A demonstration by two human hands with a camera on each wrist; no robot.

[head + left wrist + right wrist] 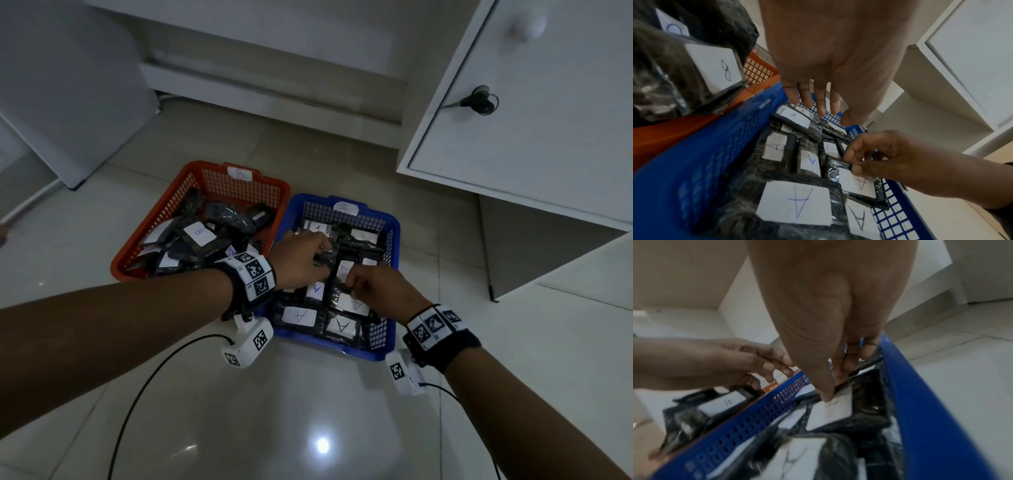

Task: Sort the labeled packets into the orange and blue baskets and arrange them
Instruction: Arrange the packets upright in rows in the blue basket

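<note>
Both forearms reach in from the near edge, each with a marker-printed wristband and a small white camera block trailing a black cable over the pale floor tiles [342, 428].

At the right forearm's end, the right hand [376, 289] is down inside the blue basket [390, 222], thumb and forefinger pinched on the upper edge of a dark packet [857, 183] with a white "A" label. That packet lies on the basket's right side, roughly midway along, tilted up slightly at the pinched edge and overlapping its neighbour. The other fingers are curled loosely above it.

The left hand [303, 262] hovers over the basket's left half, palm down. From the left wrist view its fingers [819, 97] hang nearly straight and relaxed, clear of the packets below. In the head view a small dark piece shows at its fingertips, but I cannot tell whether it is held or merely lies beneath.

"A" packets [298, 316] fill the blue basket in rough rows, labels up, and a white tag marked "A" sits on its far rim.

Touching it on the left stands the orange basket [191, 178], tagged "B" on its far rim, with "B" packets [198, 233] piled loosely and some face down.

White cabinets [531, 120] stand beyond and to the right.
</note>
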